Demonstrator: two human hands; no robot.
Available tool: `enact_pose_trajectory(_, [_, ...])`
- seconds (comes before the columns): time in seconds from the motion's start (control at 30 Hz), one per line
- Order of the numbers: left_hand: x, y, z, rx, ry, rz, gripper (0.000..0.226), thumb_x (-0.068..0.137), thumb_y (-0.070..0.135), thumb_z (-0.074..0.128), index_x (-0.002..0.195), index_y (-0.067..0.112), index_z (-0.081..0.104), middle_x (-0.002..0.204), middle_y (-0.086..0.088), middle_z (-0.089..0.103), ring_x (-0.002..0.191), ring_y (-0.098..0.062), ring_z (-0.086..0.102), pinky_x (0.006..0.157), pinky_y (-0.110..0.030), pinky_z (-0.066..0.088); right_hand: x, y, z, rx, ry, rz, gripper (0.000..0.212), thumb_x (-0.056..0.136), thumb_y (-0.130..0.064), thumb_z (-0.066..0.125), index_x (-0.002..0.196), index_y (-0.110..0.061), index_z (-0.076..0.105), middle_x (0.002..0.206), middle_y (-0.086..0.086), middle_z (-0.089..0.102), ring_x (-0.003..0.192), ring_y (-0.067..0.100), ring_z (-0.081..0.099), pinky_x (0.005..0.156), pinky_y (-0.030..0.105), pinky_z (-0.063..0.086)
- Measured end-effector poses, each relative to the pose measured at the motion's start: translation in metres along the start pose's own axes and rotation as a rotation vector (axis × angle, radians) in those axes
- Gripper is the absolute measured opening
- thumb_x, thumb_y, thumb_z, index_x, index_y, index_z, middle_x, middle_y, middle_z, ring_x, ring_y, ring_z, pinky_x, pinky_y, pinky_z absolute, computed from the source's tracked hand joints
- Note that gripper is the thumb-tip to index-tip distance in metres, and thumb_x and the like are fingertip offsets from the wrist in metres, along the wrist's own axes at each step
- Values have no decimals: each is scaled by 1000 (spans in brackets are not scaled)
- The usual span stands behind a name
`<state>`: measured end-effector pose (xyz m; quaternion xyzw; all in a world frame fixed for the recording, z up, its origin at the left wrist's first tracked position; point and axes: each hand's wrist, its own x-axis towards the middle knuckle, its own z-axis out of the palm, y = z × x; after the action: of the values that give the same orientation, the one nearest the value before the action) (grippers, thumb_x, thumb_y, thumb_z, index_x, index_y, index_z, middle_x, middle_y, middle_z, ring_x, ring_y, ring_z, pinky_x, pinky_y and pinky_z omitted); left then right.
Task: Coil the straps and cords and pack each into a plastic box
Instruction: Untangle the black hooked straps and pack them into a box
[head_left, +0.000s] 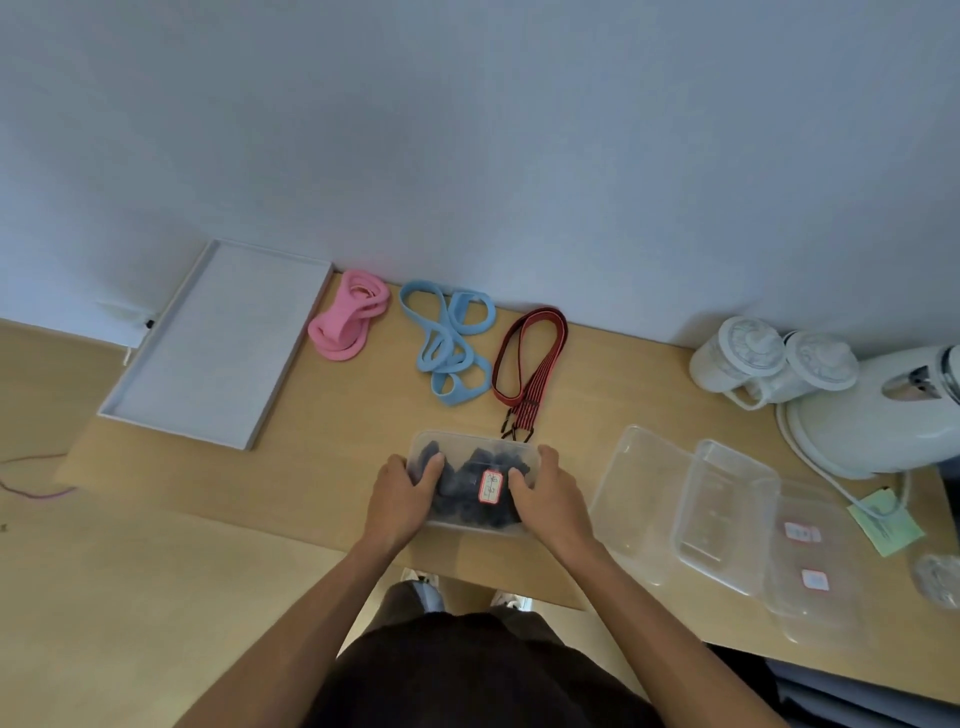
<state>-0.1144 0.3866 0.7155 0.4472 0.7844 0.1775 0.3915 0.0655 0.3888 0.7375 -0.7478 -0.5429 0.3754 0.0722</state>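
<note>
Both hands on the filled plastic box (467, 519), mid-bench (337, 441) just inside the near edge. My left hand (402, 493) wraps its left end and my right hand (548, 493) its right end, thumbs on top of the labelled lid (483, 457), fingers curled round the rim. Reads as pressing the lid shut, gripped at both ends so it seats evenly. Dark strap (457, 491) is bundled inside. Pink strap (348, 319), blue strap (449, 343) and red hooked cord (530, 358) lie loose along the far edge, not yet coiled. Empty boxes (641, 499) and spare lids (810, 566) sit toward the right near edge, in reach for the next one.
</note>
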Motion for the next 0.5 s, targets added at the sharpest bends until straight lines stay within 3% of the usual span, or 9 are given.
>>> enact_pose_trajectory(0.13, [2, 7, -3, -17, 33, -12, 39, 92, 46, 51, 86, 7, 51, 87, -8, 58, 77, -23, 54, 64, -33, 37, 6, -7, -8, 6, 12, -69, 44, 95, -35, 49, 130, -11, 37, 116, 13, 63, 101, 29, 61, 78, 34, 49])
enact_pose_trajectory(0.23, [7, 12, -14, -119, 14, -37, 36, 85, 42, 61, 94, 8, 51, 96, -8, 56, 85, -23, 55, 68, -33, 40, 10, -21, -14, 59, 0, -128, 54, 89, -40, 57, 132, -13, 37, 120, 6, 60, 103, 25, 59, 73, 29, 44])
enact_pose_trajectory(0.37, [23, 16, -41, -121, 52, -4, 37, 81, 38, 68, 91, 8, 50, 95, -7, 56, 80, -19, 53, 58, -27, 36, 18, -49, -15, 126, -19, -191, 58, 81, -39, 67, 127, -16, 41, 115, -2, 60, 95, 16, 57, 75, 28, 45])
enact_pose_trajectory(0.5, [50, 14, -76, -122, 102, 6, 37, 80, 38, 69, 88, 8, 51, 94, -9, 58, 77, -19, 52, 56, -26, 36, 34, -91, 1, 118, -4, -200, 54, 81, -40, 68, 122, -13, 45, 105, -1, 61, 94, 19, 59, 72, 31, 46])
